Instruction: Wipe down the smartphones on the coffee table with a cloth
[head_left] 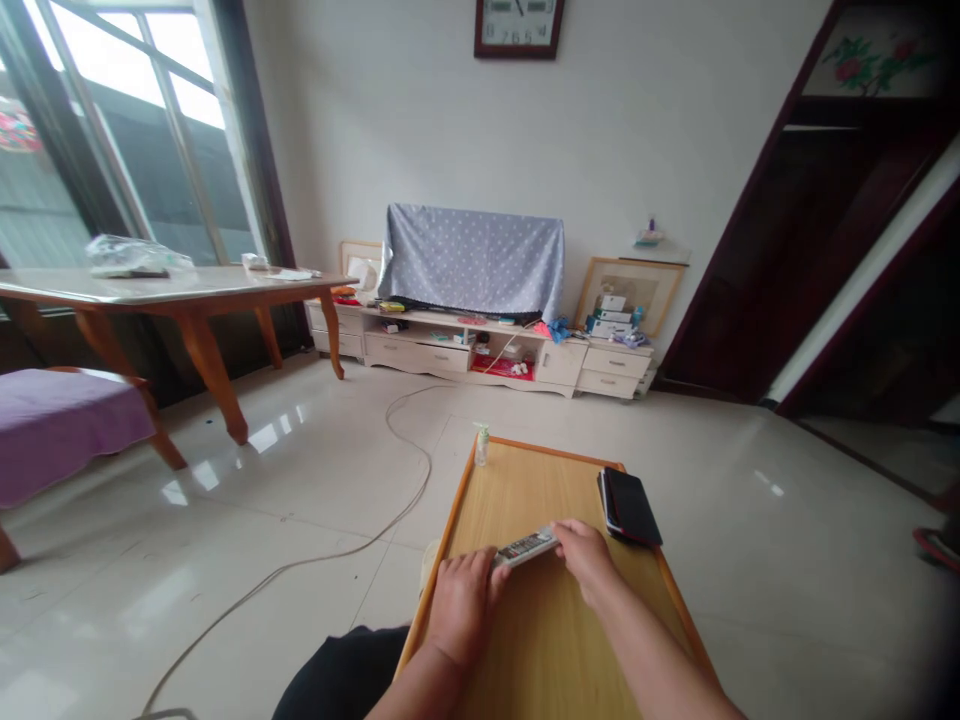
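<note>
A pale remote control (pixel 527 546) with rows of buttons lies across both my hands, above the small wooden table (pixel 517 490). My left hand (pixel 466 590) is closed round its left end. At its right end, the fingers and thumb of my right hand (pixel 581 555) pinch the tip. The buttons face up, and the two ends are hidden by my fingers. Right of my right hand, a black notebook-like item (pixel 631 507) rests at the table's right edge. A small clear pump bottle (pixel 481 446) stands upright at the far left corner.
A cable (pixel 409 510) snakes over the tiled floor on the left. Beyond stands a low white cabinet (pixel 420 352) with a cloth-covered shape (pixel 472 260) on it. A larger wooden table (pixel 202 290) and a purple-covered seat (pixel 67 425) are at the left.
</note>
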